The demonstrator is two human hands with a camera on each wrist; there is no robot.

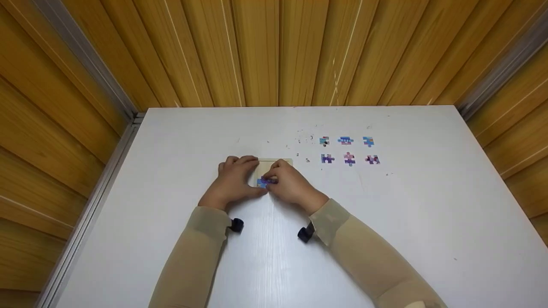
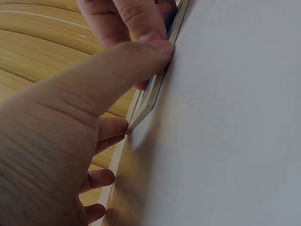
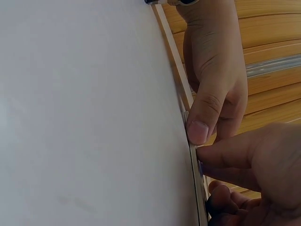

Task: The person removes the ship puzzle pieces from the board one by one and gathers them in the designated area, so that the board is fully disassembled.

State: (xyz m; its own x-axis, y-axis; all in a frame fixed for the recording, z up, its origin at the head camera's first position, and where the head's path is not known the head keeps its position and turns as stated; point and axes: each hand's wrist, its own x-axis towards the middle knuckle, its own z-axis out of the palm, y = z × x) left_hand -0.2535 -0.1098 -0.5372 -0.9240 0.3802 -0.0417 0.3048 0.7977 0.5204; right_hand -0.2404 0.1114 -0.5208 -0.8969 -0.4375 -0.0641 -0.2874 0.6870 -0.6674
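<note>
A small pale wooden puzzle tray [image 1: 264, 166] lies on the white table between both hands. My left hand [image 1: 233, 182] grips it at the left, thumb along the near edge and fingertips at the far left corner. In the left wrist view, that thumb presses the tray's rim [image 2: 150, 104]. Blue puzzle pieces [image 1: 260, 184] sit in the tray's near left corner. Over them my right hand [image 1: 292, 184] pinches a purple puzzle piece [image 1: 268, 180] between thumb and fingers. In the right wrist view, the right fingers [image 3: 230, 153] hide most of that piece.
Several loose jigsaw pieces [image 1: 349, 159] lie in two rows on the table [image 1: 411, 205], right of and beyond the tray. Tiny dark crumbs [image 1: 308, 160] are scattered near them. Wood-patterned panels [image 1: 257, 51] stand behind the table's far edge.
</note>
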